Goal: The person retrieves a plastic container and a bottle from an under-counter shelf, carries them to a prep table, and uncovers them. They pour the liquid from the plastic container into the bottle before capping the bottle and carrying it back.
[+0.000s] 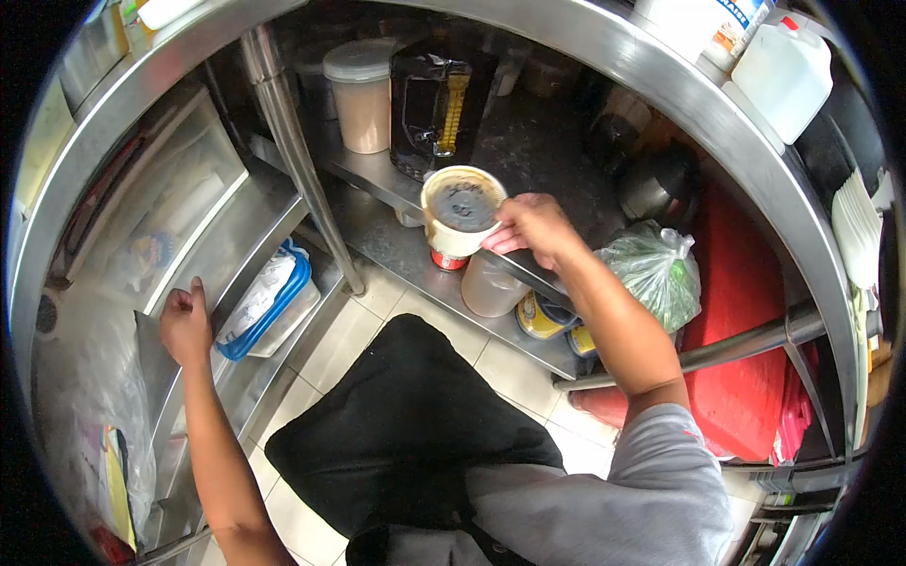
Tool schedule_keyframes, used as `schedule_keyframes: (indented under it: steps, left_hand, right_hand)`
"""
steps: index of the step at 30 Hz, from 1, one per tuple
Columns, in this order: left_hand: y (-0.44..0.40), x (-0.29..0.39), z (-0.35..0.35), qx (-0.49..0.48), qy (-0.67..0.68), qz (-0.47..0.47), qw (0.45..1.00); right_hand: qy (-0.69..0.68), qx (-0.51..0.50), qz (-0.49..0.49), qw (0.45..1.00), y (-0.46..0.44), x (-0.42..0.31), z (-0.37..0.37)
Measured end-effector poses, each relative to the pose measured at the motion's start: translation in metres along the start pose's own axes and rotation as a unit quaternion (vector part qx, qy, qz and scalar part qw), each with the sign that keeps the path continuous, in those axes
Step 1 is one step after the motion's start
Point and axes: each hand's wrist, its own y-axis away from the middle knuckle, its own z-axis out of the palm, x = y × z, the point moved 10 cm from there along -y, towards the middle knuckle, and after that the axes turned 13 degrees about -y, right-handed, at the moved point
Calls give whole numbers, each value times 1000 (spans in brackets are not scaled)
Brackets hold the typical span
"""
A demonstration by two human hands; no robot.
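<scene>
My right hand (533,229) grips the right side of a round, pale tub (462,203) with dark marks on its lid. The tub is held over the front edge of a metal shelf (377,184). Behind it stand a lidded container of light brown contents (363,99) and a dark box-like item with a yellow strip (442,108). At the left, my left hand (186,325) rests by the edge of another metal shelf (247,222), fingers bent and thumb raised; whether anything is between the fingers is hidden. A blue-rimmed container (269,300) sits just right of it.
A metal post (300,156) stands between the shelves. A clear container (493,288) and yellow-labelled tubs (540,316) sit on the lower shelf. Farther right are a bag of greens (651,274) and a red bin (741,330). A curved metal edge (604,47) crosses the top.
</scene>
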Motion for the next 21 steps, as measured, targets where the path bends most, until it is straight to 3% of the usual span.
schedule_keyframes:
  steps: [2,4,6,7,9,11,14,19,21]
  left_hand:
    - [9,-7,2,59,110,17,992]
    - [44,24,8,53,320,71,943]
    - [97,74,38,-175,441,-5,880]
    - [129,98,47,-297,427,-76,851]
    - [159,117,73,-366,482,-108,789]
    - [172,116,88,-362,515,-190,753]
    - [185,104,107,-392,564,-232,689]
    - [195,70,112,-327,609,-297,658]
    - [196,51,127,-305,646,-316,624]
  right_hand:
    - [25,-9,-10,1000,2,2,21]
    - [49,-30,-19,998,-5,12,47]
    - [44,-53,-21,997,-11,30,79]
    - [32,-67,-28,997,-16,42,96]
    - [-18,-90,8,996,-11,60,131]
    - [-23,-103,27,994,-7,79,159]
    - [-6,-140,12,990,-4,109,196]
    - [34,-161,2,986,12,140,225]
    - [119,-232,16,965,23,138,235]
